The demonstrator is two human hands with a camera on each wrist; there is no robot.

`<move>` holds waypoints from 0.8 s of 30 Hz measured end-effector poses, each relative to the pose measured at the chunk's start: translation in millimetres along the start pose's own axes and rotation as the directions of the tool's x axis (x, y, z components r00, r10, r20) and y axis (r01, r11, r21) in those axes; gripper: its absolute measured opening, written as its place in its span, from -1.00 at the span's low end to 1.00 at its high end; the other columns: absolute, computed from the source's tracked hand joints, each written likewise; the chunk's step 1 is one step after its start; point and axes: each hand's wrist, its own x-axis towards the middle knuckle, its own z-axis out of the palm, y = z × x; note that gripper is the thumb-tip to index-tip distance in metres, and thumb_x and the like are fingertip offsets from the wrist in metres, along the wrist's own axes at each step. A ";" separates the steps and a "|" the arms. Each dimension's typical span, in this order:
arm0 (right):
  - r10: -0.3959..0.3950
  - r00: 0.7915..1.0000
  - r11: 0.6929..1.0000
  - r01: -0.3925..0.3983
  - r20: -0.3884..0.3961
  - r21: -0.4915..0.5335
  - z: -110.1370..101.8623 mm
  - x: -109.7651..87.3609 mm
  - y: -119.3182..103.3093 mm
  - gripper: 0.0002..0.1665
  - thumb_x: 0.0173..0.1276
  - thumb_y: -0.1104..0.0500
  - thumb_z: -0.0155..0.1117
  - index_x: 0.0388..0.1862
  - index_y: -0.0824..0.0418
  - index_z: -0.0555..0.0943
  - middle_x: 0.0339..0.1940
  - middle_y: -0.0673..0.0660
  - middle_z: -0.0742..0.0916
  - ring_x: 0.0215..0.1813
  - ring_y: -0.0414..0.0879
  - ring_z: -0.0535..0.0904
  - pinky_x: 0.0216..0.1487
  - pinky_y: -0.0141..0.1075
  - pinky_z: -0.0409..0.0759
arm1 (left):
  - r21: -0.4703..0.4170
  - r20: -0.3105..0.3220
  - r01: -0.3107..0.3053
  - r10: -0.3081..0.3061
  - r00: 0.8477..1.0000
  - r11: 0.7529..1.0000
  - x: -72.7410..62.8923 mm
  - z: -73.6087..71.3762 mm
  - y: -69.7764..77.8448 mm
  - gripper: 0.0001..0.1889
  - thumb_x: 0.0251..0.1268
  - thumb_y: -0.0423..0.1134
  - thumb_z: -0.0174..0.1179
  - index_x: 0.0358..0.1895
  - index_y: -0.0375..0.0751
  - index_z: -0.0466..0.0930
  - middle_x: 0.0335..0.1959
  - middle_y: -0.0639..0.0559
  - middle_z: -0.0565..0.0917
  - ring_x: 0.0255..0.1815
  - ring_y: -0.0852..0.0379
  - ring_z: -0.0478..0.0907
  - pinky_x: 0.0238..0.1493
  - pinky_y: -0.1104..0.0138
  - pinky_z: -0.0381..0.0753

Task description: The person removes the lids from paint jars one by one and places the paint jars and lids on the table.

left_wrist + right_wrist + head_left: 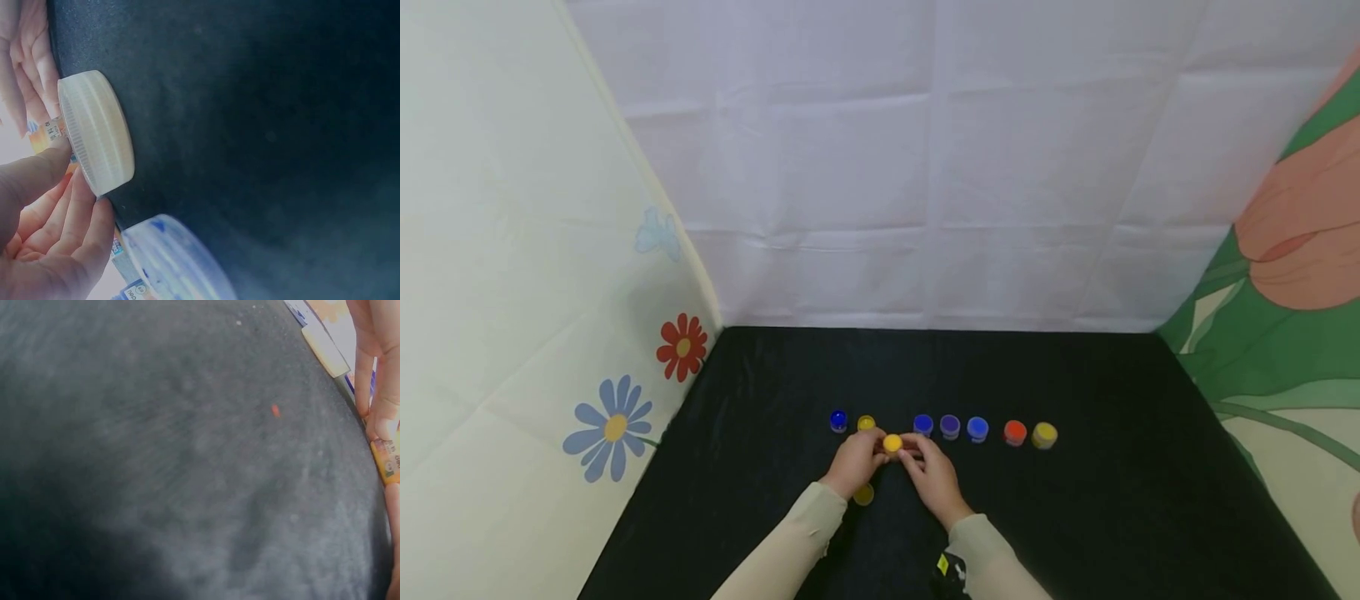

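Observation:
Between both hands is a small paint jar with a yellow-orange top [892, 443]. My left hand [852, 462] grips its left side with thumb and fingertips, and my right hand [934, 477] pinches it from the right. The right wrist view shows the jar's yellow label [387, 459] between fingertips. A yellow paint jar [866, 423] stands just beyond the left fingers, and another yellow-topped jar [863, 494] is partly hidden by the left wrist. Close by the left fingers, the left wrist view shows a whitish translucent lid [100, 131] and a blue-smeared lid [178, 259].
A dark blue jar [838, 421] stands left of the hands. To the right, a row holds a blue jar [922, 425], a purple jar [950, 427], another blue jar [977, 429], a red jar [1015, 432] and a yellow jar [1044, 435]. Black cloth [1112, 500] covers the table.

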 end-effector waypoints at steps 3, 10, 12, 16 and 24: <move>-0.002 1.000 1.000 0.002 -0.004 -0.009 0.4 -0.3 -0.1 -0.71 0.47 0.20 0.31 0.13 0.20 0.62 0.04 0.17 0.68 0.01 0.04 0.66 0.02 -0.13 0.67 | 0.011 -0.013 -0.024 0.024 1.000 1.000 -1.7 -0.1 0.2 -0.85 0.32 -0.37 0.35 -0.10 -0.29 0.63 -0.22 -0.06 0.72 -0.26 0.10 0.63 -0.12 0.15 0.68; -0.012 1.000 0.999 0.013 0.018 -0.039 -0.5 -0.8 1.6 -0.63 0.50 0.22 0.25 0.25 0.20 0.62 -0.01 0.17 0.65 0.00 0.05 0.64 0.05 -0.07 0.66 | 0.010 -0.010 -0.017 0.017 1.000 1.000 -0.9 0.5 -0.9 -0.84 0.32 -0.39 0.34 -0.09 -0.30 0.63 -0.21 -0.08 0.71 -0.26 0.08 0.62 -0.10 0.13 0.68; -0.006 1.000 1.000 0.007 0.025 -0.027 -0.4 -0.5 1.4 -0.61 0.50 0.22 0.26 0.26 0.22 0.60 0.01 0.18 0.65 0.01 0.06 0.64 0.05 -0.07 0.66 | 0.011 -0.005 -0.004 0.004 1.000 1.000 0.2 0.7 -1.0 -0.83 0.32 -0.38 0.34 -0.08 -0.30 0.63 -0.20 -0.08 0.72 -0.24 0.07 0.63 -0.09 0.12 0.68; -0.001 1.000 1.000 0.002 0.019 -0.009 0.3 0.5 1.1 -0.65 0.47 0.20 0.31 0.18 0.24 0.58 0.03 0.19 0.65 0.01 0.05 0.64 0.02 -0.12 0.67 | -0.001 0.002 0.009 -0.009 1.000 1.000 0.6 1.1 -1.4 -0.82 0.32 -0.36 0.35 -0.07 -0.28 0.64 -0.18 -0.07 0.72 -0.21 0.06 0.65 -0.07 0.12 0.68; -0.013 1.000 1.000 0.013 -0.003 -0.025 0.8 -0.4 1.4 -0.66 0.49 0.23 0.26 0.20 0.21 0.63 -0.01 0.17 0.67 -0.01 0.06 0.66 0.00 -0.08 0.68 | -0.015 -0.005 0.002 -0.002 1.000 1.000 -0.9 0.3 -0.9 -0.84 0.32 -0.37 0.35 -0.08 -0.25 0.64 -0.19 -0.05 0.72 -0.23 0.07 0.64 -0.09 0.13 0.68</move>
